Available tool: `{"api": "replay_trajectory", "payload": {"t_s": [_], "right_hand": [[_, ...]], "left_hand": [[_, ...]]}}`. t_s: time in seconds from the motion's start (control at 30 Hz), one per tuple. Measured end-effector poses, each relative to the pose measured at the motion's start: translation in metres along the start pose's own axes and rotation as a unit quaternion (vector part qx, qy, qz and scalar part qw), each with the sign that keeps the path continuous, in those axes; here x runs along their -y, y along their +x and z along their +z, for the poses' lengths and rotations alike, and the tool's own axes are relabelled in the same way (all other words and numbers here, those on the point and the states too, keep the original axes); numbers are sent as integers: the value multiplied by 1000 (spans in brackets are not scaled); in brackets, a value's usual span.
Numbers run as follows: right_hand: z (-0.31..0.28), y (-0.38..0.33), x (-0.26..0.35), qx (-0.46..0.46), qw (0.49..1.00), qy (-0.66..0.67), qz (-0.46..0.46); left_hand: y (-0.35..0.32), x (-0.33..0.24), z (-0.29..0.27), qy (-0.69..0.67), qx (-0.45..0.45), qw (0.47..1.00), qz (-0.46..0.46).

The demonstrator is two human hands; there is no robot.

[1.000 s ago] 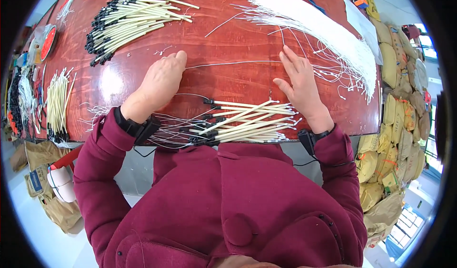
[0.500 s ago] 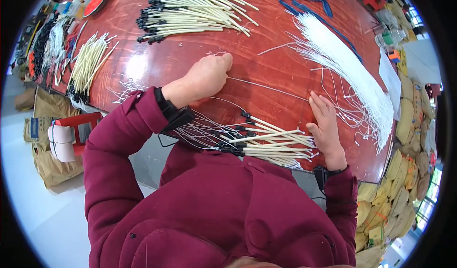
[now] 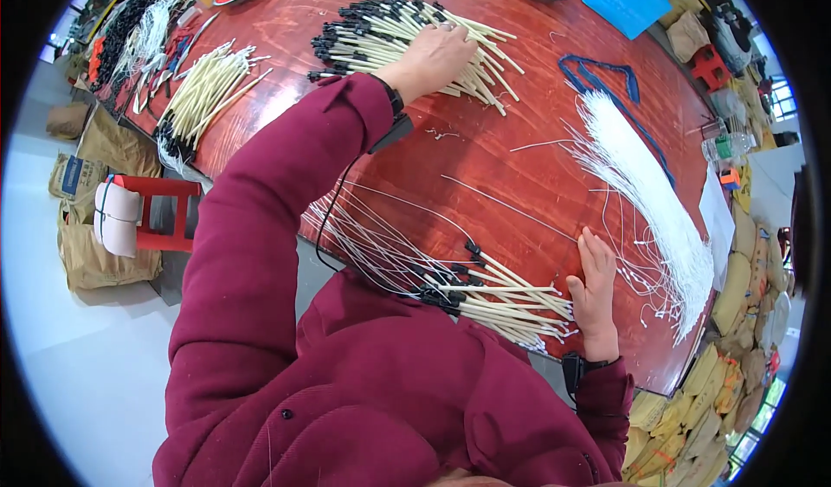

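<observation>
The left hand [image 3: 435, 57] reaches across the red-brown table [image 3: 485, 154], fingers curled down onto a far pile of cream sticks with black ends [image 3: 389, 37]; whether it actually grips any cannot be told. The right hand [image 3: 595, 294] lies flat, fingers straight, holding nothing, just beside a nearer bundle of sticks [image 3: 493, 296], with white cords [image 3: 649, 193] beyond.

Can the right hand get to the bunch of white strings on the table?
Probably yes. The right hand lies flat on the red table, with the white strings just beside it and only bare tabletop and stray threads between.
</observation>
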State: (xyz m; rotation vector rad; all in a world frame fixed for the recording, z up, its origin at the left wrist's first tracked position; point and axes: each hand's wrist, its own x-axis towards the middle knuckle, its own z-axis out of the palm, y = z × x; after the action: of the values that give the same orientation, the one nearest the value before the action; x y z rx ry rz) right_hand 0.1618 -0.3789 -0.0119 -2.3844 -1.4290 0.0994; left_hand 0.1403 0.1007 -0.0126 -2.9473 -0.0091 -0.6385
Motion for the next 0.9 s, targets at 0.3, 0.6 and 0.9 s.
{"api": "replay_trajectory", "payload": {"t_s": [0.3, 0.6, 0.9], "right_hand": [[3, -1, 0, -11, 1000, 0, 8], [5, -1, -2, -29, 1000, 3, -3], [7, -1, 0, -18, 1000, -5, 5]], "left_hand": [[-22, -18, -42, -68, -3, 995, 68], [-138, -42, -83, -281, 66, 956, -48], [-149, -67, -91, -281, 103, 953, -54]]}}
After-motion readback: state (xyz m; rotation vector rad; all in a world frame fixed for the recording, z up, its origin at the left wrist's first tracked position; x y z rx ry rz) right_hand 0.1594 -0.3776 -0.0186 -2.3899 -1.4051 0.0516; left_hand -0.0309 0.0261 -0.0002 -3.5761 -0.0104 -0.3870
